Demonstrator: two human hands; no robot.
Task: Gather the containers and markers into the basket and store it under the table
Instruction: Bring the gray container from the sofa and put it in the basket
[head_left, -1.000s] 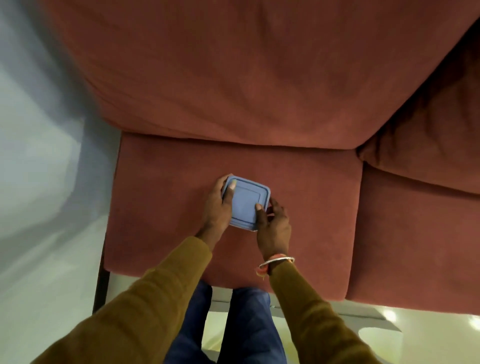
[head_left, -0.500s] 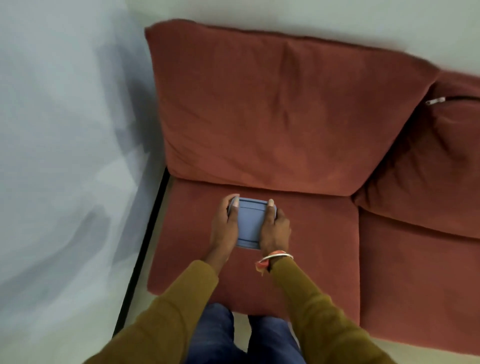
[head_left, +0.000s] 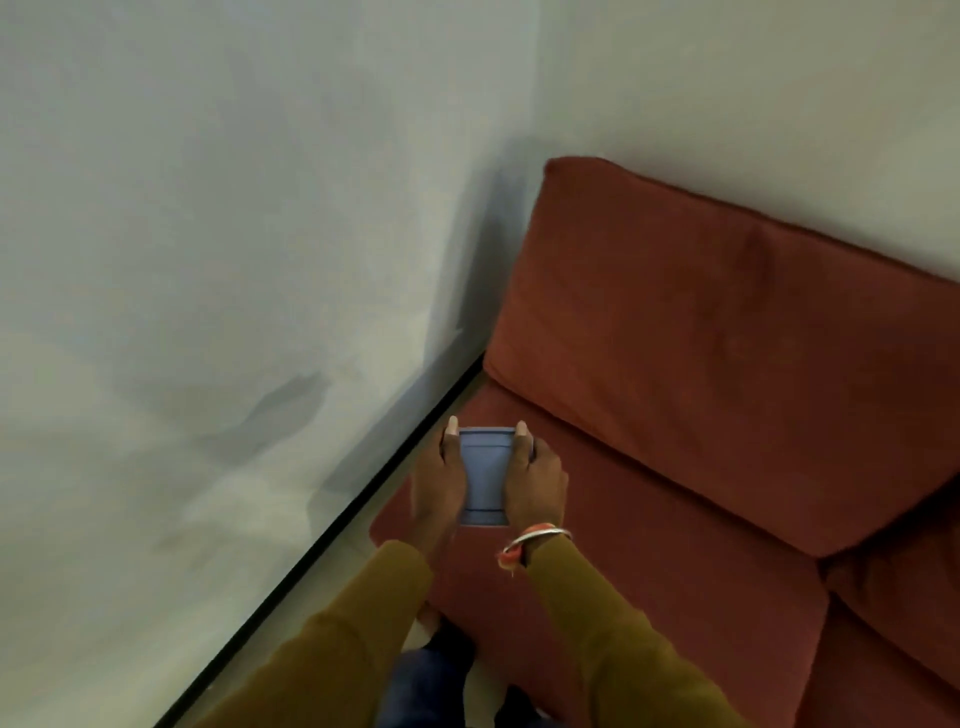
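Wall close on the left, sofa back cushion ahead, bare seat cushion rightward

A square plastic container with a slate-blue lid shows a plain, unpatterned top with slightly darker blue lines along its raised edges. The long sleeves are plain mustard brown. A wrist bangle is silvery white, with a coral-orange thread band beside it. The soft fabric sofa cushions are solid rust red, darker in the folds. The smooth wall is pale grey-white with faint grey shadows. A thin black strip edges its base. Trousers are dark blue denim.
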